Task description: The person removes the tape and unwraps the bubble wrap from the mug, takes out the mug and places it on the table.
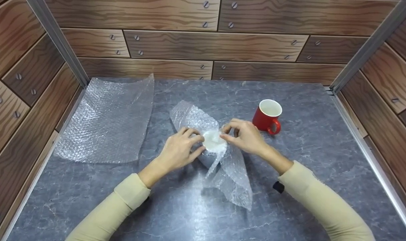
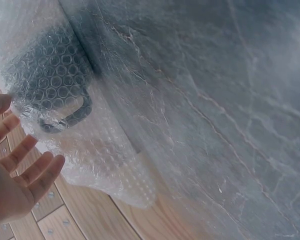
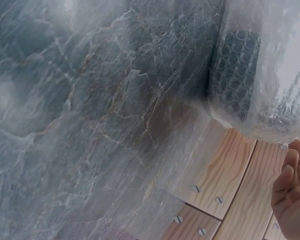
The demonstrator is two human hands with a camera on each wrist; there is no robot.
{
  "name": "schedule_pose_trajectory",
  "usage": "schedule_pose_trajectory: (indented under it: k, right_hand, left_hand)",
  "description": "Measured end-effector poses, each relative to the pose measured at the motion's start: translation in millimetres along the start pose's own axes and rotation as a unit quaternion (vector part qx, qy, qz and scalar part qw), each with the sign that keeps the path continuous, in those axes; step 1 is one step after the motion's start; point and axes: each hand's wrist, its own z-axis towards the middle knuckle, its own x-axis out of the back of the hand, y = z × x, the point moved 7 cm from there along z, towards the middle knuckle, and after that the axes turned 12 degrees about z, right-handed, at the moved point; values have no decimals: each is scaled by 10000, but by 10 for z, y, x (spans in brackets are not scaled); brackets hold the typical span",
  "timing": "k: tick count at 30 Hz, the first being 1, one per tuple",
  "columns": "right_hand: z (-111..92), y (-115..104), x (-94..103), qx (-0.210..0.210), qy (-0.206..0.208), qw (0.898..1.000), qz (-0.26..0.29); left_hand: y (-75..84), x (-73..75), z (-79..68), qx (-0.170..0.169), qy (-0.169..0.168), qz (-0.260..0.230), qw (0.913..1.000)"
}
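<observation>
A dark mug (image 2: 52,70) with a white inside stands upright in a sheet of bubble wrap (image 1: 234,177), whose loose ends spread to the far left and near right. Its handle shows through the bubbles in the left wrist view. At the left of the rim is my left hand (image 1: 179,147), thumb and forefinger apart, fingertips touching the wrap. My right hand (image 1: 244,135) pinches the wrap's edge at the right of the rim between thumb and forefinger; the right wrist view cuts off those fingertips. Behind the right hand stands a red mug (image 1: 265,118), unwrapped, handle toward the near right.
Another flat sheet of bubble wrap (image 1: 106,124) lies at the left of the grey marbled table (image 1: 323,150), its far right corner lifted. Wood-patterned walls (image 1: 216,45) with metal corner posts (image 1: 367,47) enclose the back and sides.
</observation>
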Motion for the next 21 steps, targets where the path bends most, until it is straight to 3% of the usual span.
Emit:
schedule_pose_trajectory:
  k: [12,21]
  right_hand:
    - [-27,-101,102,88,196,9998,18]
    - [-46,-144,150,39,227,9992,323]
  left_hand:
    - [-3,-7,3,29,6,24,10000]
    - [-1,7,-4,32,54,-3,10000]
